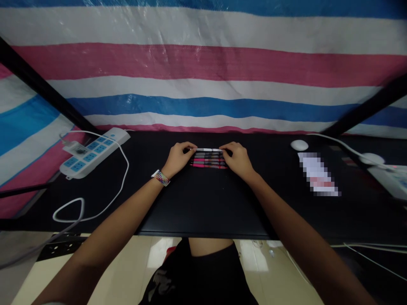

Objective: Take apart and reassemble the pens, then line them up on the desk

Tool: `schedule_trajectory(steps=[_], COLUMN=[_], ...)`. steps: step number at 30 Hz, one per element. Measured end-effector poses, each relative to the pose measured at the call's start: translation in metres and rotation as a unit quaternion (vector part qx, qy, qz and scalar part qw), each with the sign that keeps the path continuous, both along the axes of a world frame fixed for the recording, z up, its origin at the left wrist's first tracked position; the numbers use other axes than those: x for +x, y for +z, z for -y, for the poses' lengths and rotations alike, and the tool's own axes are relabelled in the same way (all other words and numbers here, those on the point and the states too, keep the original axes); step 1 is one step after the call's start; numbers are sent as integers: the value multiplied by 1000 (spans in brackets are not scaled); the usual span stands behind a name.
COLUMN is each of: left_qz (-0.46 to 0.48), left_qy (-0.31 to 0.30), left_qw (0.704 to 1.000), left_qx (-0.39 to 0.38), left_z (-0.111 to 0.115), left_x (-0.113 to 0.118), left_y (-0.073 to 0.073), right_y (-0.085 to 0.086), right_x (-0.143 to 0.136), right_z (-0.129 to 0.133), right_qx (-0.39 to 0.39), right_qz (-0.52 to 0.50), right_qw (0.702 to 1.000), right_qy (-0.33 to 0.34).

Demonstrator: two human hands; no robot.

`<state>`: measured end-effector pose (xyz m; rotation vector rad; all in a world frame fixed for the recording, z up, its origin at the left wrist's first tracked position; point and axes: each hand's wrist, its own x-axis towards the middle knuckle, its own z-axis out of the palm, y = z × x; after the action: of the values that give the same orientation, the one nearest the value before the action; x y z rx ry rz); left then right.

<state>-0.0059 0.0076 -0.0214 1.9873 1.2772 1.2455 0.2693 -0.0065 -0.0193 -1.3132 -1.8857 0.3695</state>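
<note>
A white pen (208, 149) lies crosswise at the top of a row of several pens. My left hand (179, 157) pinches its left end, and my right hand (237, 159) pinches its right end between thumb and finger. Below it, dark pens (208, 156) and pink-red pens (209, 163) lie side by side, roughly parallel, on the black table (203, 203). The right hand's fingers partly cover the right ends of the upper pens. A colourful woven band (161, 177) is round my left wrist.
A white power strip (95, 153) with a plug and looping white cable (122, 186) is at the left. To the right are a white mouse-like object (299, 145), a blurred-out paper (319, 174) and another power strip (392, 180). Striped sheeting (203, 63) hangs behind the table.
</note>
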Motion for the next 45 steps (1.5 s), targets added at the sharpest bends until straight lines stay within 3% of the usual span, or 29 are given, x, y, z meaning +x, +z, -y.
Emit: schedule_trajectory(steps=[7, 21, 26, 31, 36, 45], left_qz=[-67, -56, -26, 122, 228, 259], left_qy=[8, 4, 25, 21, -4, -19], left_qw=[997, 998, 999, 992, 970, 958], left_qx=[22, 25, 7, -30, -80, -121], left_z=[2, -1, 0, 2, 5, 18], left_x=[-1, -1, 1, 10, 24, 33], left_y=[3, -1, -1, -4, -9, -5], right_y=[3, -1, 1, -11, -26, -28], right_x=[-1, 3, -1, -7, -23, -38], right_z=[4, 2, 0, -9, -13, -6], right_qx=[3, -3, 31, -18, -66, -80], right_qz=[40, 24, -139, -316, -353, -422], right_qw=[999, 999, 989, 946, 932, 903], right_qy=[-10, -21, -44, -65, -42, -8])
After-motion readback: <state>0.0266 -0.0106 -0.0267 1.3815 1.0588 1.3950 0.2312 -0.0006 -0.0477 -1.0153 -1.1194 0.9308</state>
